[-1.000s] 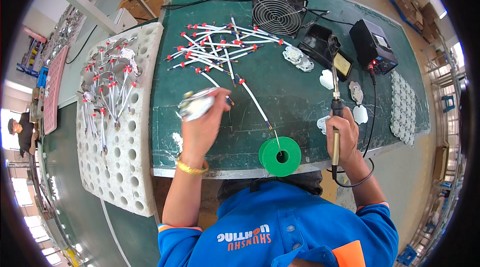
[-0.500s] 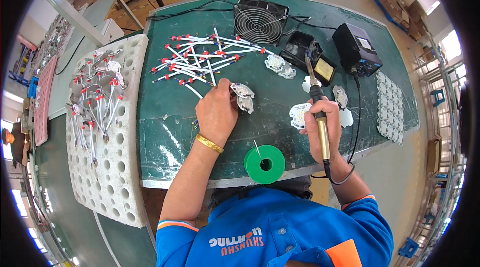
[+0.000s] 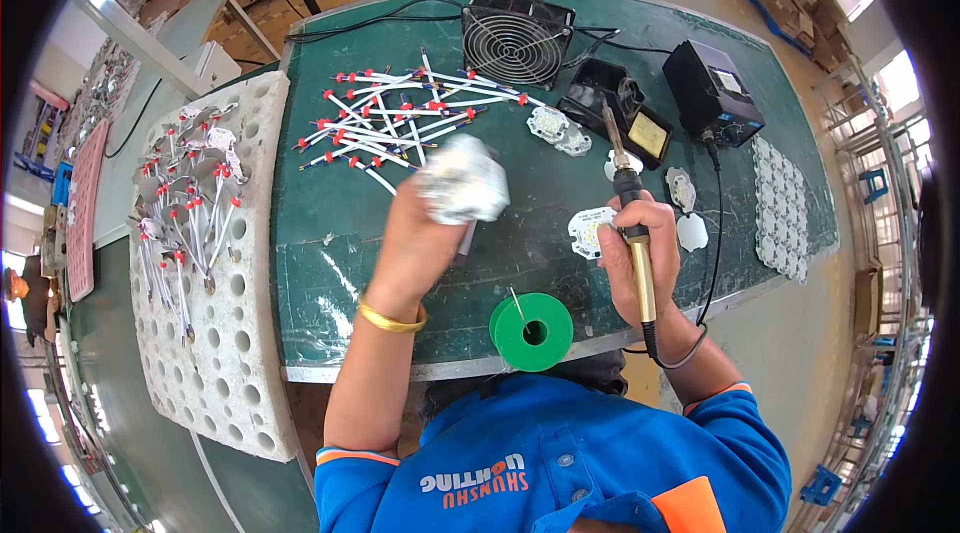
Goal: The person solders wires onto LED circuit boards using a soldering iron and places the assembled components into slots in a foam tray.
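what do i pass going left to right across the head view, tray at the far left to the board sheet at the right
Pink tray → white foam block → left hand → green spool → right hand → black box → sheet of boards

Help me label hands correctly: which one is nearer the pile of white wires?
Left. The left hand is just on the near side of the pile of white wires, holding blurred pale parts; the right hand is farther off, to the right, gripping a soldering iron.

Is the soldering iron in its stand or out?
Out: the right hand grips the soldering iron, its metal shaft uncovered; whether the tip touches the stand, I cannot tell.
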### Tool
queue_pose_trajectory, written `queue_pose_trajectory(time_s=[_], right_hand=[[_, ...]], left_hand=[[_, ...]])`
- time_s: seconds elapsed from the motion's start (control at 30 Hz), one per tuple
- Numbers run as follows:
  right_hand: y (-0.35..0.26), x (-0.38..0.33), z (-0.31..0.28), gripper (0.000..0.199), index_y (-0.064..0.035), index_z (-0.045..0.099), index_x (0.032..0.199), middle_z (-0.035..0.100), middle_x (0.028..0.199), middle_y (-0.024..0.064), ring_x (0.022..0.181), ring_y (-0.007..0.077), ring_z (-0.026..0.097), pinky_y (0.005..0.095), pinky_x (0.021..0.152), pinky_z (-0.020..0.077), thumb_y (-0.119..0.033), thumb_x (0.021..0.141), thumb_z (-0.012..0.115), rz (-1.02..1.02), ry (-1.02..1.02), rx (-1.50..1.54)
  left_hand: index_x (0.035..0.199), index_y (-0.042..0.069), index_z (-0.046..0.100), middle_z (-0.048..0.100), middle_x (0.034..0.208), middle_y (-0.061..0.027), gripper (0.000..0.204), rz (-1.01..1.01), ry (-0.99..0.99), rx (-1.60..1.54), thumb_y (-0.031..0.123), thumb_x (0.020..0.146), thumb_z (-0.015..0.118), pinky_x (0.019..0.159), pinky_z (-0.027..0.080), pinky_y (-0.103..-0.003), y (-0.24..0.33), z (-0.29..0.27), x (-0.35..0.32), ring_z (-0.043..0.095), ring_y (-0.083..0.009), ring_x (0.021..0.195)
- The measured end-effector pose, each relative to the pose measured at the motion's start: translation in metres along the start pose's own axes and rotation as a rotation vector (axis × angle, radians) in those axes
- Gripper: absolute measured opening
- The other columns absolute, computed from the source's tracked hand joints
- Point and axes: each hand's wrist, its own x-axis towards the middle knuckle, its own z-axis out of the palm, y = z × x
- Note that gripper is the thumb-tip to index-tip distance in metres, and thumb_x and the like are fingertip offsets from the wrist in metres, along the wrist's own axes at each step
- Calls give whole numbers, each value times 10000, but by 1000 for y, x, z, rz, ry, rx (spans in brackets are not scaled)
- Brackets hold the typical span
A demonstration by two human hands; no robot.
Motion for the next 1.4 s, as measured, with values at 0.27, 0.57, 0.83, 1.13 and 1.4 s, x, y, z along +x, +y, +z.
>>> queue_pose_trajectory(time_s=[0.27, 0.57, 0.83, 1.13, 1.4], right_hand=[[-10, 14, 16, 199, -23, 479, 931, 540, 812, 143, 694, 225, 536, 311, 632, 436, 26, 795, 615, -48, 17, 41], [-8, 24, 29, 222, -30, 485, 946, 540, 801, 118, 671, 213, 538, 308, 608, 437, 34, 790, 630, 10, 154, 56], [-6, 31, 29, 240, -36, 480, 935, 539, 779, 113, 668, 236, 533, 317, 616, 439, 41, 778, 644, -114, 149, -72], [-6, 33, 32, 221, -27, 489, 913, 535, 733, 96, 650, 242, 528, 326, 626, 442, 39, 776, 650, -182, 150, -20], [-6, 34, 32, 220, -25, 495, 908, 541, 719, 103, 600, 243, 517, 324, 534, 434, 39, 769, 653, -312, 127, -26]], left_hand=[[1085, 8, 552, 500, 717, -3, 242, -360, -190, -647, 173, 909, 539, 496, 289, -204, -8, -11, -7, 404, -69, 633], [1137, 34, 511, 605, 832, -44, 244, -424, -359, -424, 131, 913, 527, 541, 403, -194, -5, 5, -18, 565, -89, 673], [1141, 34, 506, 623, 862, -71, 275, -410, -367, -417, 196, 920, 536, 498, 335, -182, -4, 8, -19, 498, -73, 587], [1048, 33, 587, 612, 739, -45, 257, -433, -318, -336, 251, 915, 555, 462, 308, -184, -4, 11, -21, 451, -56, 538], [1010, 25, 607, 594, 707, -28, 211, -424, -280, -337, 206, 919, 548, 452, 302, -177, -6, 10, -21, 403, -38, 510]])
